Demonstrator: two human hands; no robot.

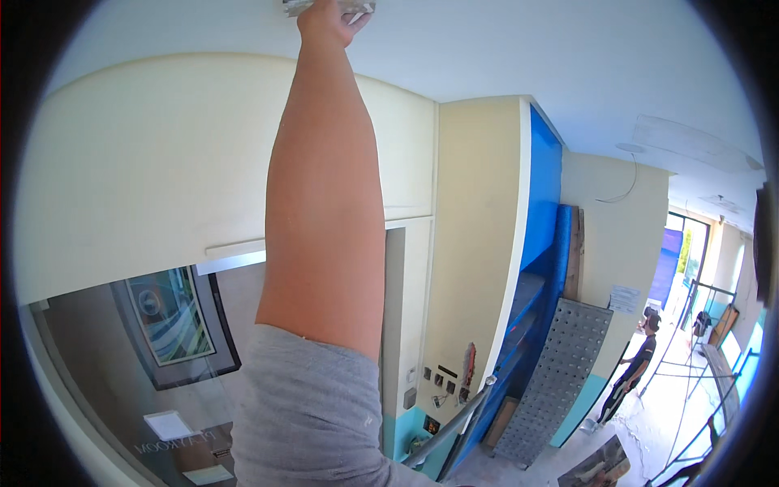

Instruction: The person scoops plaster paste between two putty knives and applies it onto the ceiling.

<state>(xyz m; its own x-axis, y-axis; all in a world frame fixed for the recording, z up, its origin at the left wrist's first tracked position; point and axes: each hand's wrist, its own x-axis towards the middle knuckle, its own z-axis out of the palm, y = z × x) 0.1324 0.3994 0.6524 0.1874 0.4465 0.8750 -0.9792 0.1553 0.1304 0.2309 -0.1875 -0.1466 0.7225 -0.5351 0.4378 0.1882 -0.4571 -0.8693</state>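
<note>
My left arm, in a grey short sleeve, stretches straight up through the middle of the view. At the top edge, my left hand (326, 23) is closed around a flat, pale tool (363, 7) with whitish and brownish smears. The tool is up at the white ceiling (503, 49); whether it touches the surface cannot be made out. Part of it is cut off by the picture's edge, so its exact kind stays unclear. A finger shows along its right side. My right hand is out of view.
Below the ceiling runs a cream wall (162, 146) with a glass pane. A grey metal pole (454, 428), a perforated metal plank (556, 377) and blue shelving (545, 187) stand to the right. Farther right are a person (639, 369) and a scaffold frame (690, 365). A wire (631, 183) dangles from the ceiling.
</note>
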